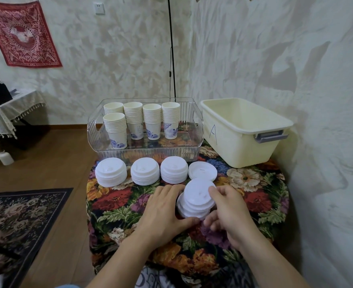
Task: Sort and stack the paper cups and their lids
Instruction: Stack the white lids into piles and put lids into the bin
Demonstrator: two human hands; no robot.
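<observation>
A leaning stack of white lids (196,201) stands on the flowered tablecloth between my hands. My left hand (165,213) cups its left side, thumb curled under the bottom lids. My right hand (229,213) grips the right side, fingertips on the top lid's edge. Behind it lies a row of three lid stacks (111,174) (145,171) (174,169) and a low pile of lids (202,171). Several stacks of paper cups (115,129) with blue print stand in a clear plastic bin (196,129).
A cream tub marked "A" (244,146) sits at the back right, close to the wall. The small table's edge (89,204) drops to a wooden floor on the left. A black pole (172,59) rises behind the clear bin.
</observation>
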